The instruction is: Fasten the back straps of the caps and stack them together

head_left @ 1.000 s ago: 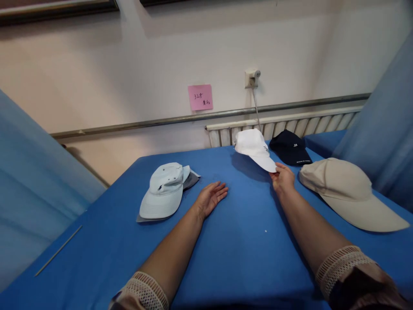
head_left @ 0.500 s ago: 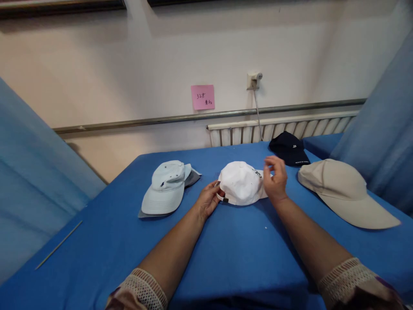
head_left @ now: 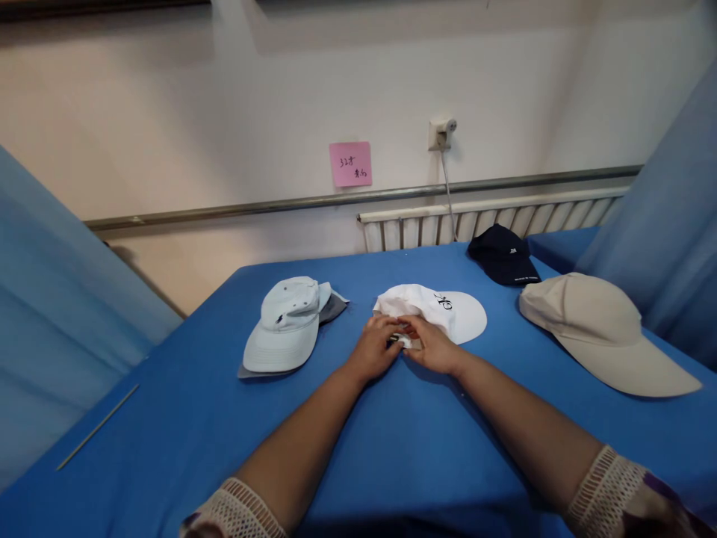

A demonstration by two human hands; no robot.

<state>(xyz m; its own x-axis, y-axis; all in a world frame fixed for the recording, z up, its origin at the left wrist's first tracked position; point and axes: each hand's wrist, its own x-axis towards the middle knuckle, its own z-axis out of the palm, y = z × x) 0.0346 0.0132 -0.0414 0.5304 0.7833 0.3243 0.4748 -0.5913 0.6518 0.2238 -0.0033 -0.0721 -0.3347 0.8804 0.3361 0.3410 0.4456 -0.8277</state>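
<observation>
A white baseball cap (head_left: pixel 464 314) with black lettering lies on the blue cloth, its brim pointing right. My left hand (head_left: pixel 374 350) has its fingers closed at the back edge of the cap, by the strap. Close beside it, my right hand (head_left: pixel 432 345) pinches the same back edge, its fingertips nearly meeting the left ones. Part of the strap shows between the two hands; the rest of it is hidden by fingers.
Left of the hands sits a light blue cap (head_left: pixel 288 317) stacked on a grey cap (head_left: pixel 334 308). A navy cap (head_left: pixel 501 258) and a beige cap (head_left: pixel 599 325) lie at right. A thin stick (head_left: pixel 98 427) rests near the table's left edge. Behind stands a radiator (head_left: pixel 414 233).
My right hand has moved from the brim leftward to the back of the white cap, beside my left hand. The cap's brim has swung into view, and its crown looks partly dented.
</observation>
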